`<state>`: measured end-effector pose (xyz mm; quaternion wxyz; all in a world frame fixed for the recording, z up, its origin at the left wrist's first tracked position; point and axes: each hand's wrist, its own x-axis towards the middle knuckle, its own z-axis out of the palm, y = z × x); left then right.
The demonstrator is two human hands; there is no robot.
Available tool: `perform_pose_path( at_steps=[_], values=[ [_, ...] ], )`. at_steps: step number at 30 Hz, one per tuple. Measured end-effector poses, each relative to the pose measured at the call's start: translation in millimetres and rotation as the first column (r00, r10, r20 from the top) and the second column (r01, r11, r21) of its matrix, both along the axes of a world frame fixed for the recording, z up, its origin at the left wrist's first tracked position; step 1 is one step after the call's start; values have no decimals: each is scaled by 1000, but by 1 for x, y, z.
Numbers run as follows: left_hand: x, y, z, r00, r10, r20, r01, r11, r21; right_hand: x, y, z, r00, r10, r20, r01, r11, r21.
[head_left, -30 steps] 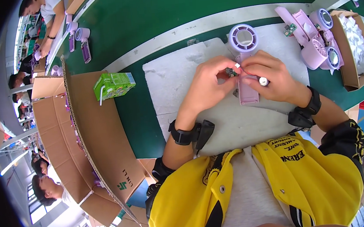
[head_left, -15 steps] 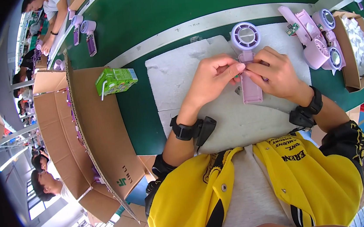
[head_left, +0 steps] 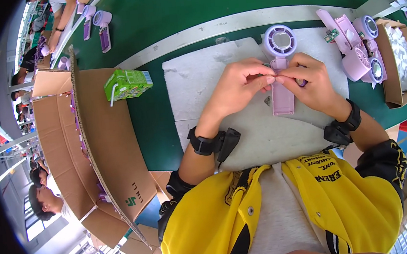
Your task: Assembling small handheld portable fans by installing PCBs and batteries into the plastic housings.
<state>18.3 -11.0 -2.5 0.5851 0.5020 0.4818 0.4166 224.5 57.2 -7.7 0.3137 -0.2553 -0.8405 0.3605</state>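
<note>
both hands pinch something too small to make out, fingertips meeting: left hand [head_left: 236, 87], right hand [head_left: 309, 80]. just under the fingers lies a smooth lilac handheld fan [head_left: 280, 70], round head beyond them, on a pale foam mat [head_left: 199, 78].

Head view, straight down (close)

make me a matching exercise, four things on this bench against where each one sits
Things:
1. lilac handheld fan
2. green drink carton
3. cardboard box of white parts
4. pile of lilac fan parts

Places:
A. far right edge of the bench
B. between both hands, on the white foam mat
C. beside the tall cardboard divider, left of the mat
D. just right of the mat, next to the box

Pairs: 1-B, 2-C, 3-A, 4-D
</note>
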Motion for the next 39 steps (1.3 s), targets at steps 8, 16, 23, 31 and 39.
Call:
perform_pose_path(
  at_steps=[8, 16, 23, 31, 39],
  values=[
    [0, 0, -1, 998, 1, 62, 1, 1000, -23, 1, 2, -3, 999, 10, -48, -13, 997, -70],
    [-9, 2, 1, 990, -37, 134, 54, 991, -123, 3, 3, -4, 997, 67, -35, -68, 997, -34],
    [-9, 4, -5, 988, 23, 153, -14, 998, -57, 1, 3, -3, 996, 60, -66, -63, 997, -37],
    [-7, 2, -5, 984, 44, 174, -40, 999, -26, 2, 2, -2, 996, 63, -57, -64, 998, -26],
    [-6, 3, -6, 977, 81, 198, -81, 997, -7, 1, 3, -4, 994, 58, -93, -53, 997, 53]
  ],
)
